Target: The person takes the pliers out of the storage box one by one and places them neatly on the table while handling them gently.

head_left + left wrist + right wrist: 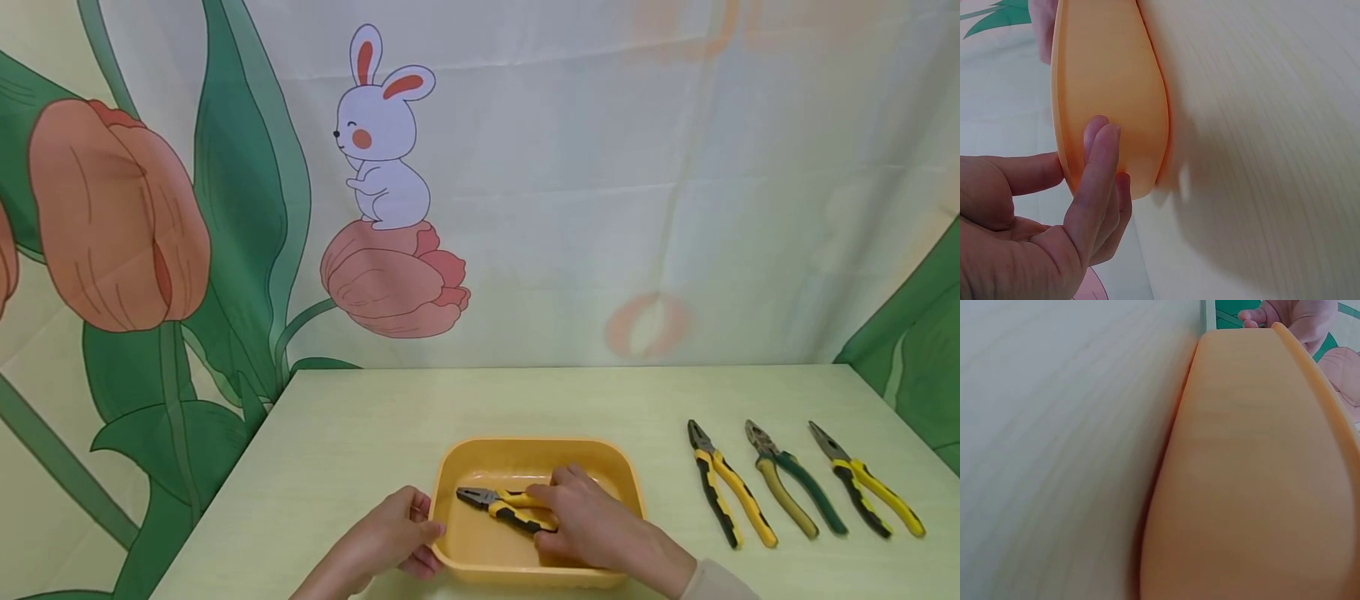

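Observation:
A yellow plastic tray (468,546) stands on the table. At its left end my left hand (397,533) pinches the wall. In the left wrist view the thumb meets the tray's rim and the fingers lie along its outer side. Inside the tray is a pair of combination pliers (497,504) with yellow and black handles, its dark head pointing left. My right hand (588,521) reaches in over the right side and grips the handle ends, partly covering them. In the right wrist view the tray's outer wall (1247,462) hides that hand's fingers.
To the right of the tray, three more pliers lie in a row: yellow-and-black ones (702,467), green-handled ones (772,457) and long-nose ones (843,463). Behind the pale table (360,433) hangs a cloth (540,208) printed with tulips and a rabbit.

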Demonstrator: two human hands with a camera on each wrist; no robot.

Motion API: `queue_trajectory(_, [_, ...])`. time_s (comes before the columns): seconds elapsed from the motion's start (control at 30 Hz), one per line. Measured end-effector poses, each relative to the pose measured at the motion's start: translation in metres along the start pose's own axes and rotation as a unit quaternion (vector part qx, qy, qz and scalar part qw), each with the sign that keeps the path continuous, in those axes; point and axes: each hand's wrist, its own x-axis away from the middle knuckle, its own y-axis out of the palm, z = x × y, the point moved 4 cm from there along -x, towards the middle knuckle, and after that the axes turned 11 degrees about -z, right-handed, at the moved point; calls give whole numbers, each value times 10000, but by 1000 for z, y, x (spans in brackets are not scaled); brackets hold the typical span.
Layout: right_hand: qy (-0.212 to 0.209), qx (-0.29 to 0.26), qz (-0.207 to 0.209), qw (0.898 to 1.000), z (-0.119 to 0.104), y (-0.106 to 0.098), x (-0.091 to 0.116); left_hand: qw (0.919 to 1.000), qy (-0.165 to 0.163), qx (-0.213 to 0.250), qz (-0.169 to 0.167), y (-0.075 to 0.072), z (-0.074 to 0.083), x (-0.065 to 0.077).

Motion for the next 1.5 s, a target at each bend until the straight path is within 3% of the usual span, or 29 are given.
queue_trajectory(0.37, [-188,10,24,9998,-2,-4,-2,9996,-194,-93,154,0,-2,-4])
queue_trajectory(0.9, [-361,-11,95,9993,-12,-11,-2,9998,-68,-115,157,0,-3,-3])
queue_trajectory(1.27, [-151,-719,-177,9971,-18,-15,-6,9999,88,-72,54,-1,-2,-1])
queue_trajectory(1.5, [30,-1002,-307,9945,-20,-18,-7,9999,19,-85,66,-1,-2,-1])
